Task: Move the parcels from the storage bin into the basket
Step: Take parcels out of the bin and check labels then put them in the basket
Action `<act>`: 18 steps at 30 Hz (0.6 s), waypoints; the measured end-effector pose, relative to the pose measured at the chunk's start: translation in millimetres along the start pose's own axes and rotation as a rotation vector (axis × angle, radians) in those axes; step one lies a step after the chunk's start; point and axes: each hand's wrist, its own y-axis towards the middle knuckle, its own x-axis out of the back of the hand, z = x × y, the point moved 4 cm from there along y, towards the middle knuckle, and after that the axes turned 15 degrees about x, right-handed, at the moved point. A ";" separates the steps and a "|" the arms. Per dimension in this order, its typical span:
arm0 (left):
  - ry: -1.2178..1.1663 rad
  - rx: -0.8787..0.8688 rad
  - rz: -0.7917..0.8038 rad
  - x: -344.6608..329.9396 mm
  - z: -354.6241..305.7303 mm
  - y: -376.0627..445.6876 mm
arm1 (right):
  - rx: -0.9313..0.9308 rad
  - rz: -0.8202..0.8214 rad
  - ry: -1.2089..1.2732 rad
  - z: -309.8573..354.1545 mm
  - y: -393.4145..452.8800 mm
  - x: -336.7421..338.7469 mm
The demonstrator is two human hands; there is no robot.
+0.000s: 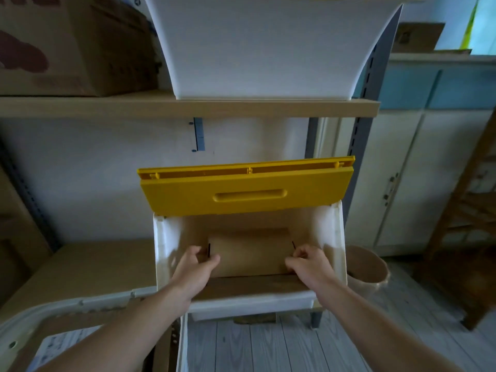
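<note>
A white storage bin (332,237) stands on the lower shelf with its yellow lid (247,193) flipped up. Inside lies a brown cardboard parcel (249,251). My left hand (197,267) grips the parcel's left edge and my right hand (311,264) grips its right edge, both reaching down into the bin. More brown cardboard shows under the parcel near the bin's front. The white basket (67,307) sits at the lower left, with a parcel bearing a printed label (61,347) inside it.
A second white bin (263,49) rests on the upper shelf (188,106), beside a large cardboard box (72,44). A round tan container (367,267) stands on the floor to the right, near white cabinets (397,178) and a wooden rack (472,210).
</note>
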 end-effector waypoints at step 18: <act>-0.138 -0.183 -0.191 169.4 43.4 -74.9 | 0.225 0.220 0.339 104.3 -48.9 -100.9</act>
